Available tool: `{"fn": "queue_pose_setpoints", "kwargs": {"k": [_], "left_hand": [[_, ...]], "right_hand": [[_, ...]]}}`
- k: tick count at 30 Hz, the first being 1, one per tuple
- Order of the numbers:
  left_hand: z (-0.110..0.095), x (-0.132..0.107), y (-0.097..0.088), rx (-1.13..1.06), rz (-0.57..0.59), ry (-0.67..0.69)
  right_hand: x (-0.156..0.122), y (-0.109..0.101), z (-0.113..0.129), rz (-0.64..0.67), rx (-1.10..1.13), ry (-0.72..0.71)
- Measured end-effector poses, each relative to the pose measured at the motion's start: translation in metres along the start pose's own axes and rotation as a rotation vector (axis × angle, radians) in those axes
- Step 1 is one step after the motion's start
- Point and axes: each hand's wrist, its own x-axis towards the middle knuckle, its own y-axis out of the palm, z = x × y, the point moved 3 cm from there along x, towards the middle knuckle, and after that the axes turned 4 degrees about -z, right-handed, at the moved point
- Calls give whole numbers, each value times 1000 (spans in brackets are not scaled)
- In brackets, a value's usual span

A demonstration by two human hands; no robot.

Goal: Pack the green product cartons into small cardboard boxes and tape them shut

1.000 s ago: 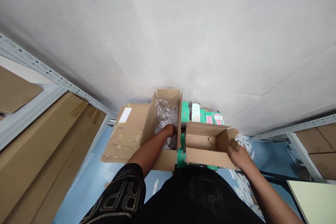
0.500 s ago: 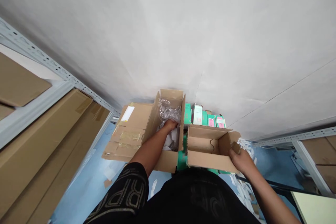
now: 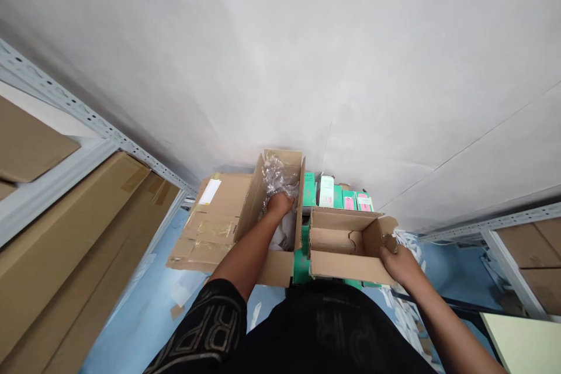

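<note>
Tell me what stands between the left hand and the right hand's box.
The right wall of the other cardboard box, which the left hand is inside. A green carton shows in the gap.

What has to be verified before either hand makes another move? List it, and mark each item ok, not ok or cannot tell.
1. Right hand has hold of the right box: ok, it grips the far right end.
2. Right box undamaged: not ok, its cardboard is ragged and torn near that hand.
3. Left box open at the top: ok, the left hand reaches inside.
4. Left hand gripping the clear plastic: cannot tell, the fingertips are hidden.
5. Right box resting firmly on the green boxes: cannot tell, its underside is out of sight.
</note>
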Motion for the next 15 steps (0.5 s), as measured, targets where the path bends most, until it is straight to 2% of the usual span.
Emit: {"fn": "queue_pose_setpoints", "kwargs": {"k": [3,5,9,12,15], "left_hand": [[-10,-19,-39,88,-152,103],[-16,-40,-69,149,-314,210],[-25,-88,-119,90,-535,296],[-29,-114,-140,-112,-630,290],[-32,-129,-152,-232,-663,329]], "right_hand": [[-1,-3,-2,-13,-3,11],[-2,-4,-2,-11,-16,11],[-5,-4,3,9,-39,8],[-5,-6,10,14,-49,-19],[-7,-9,18,14,-74,-36]]}}
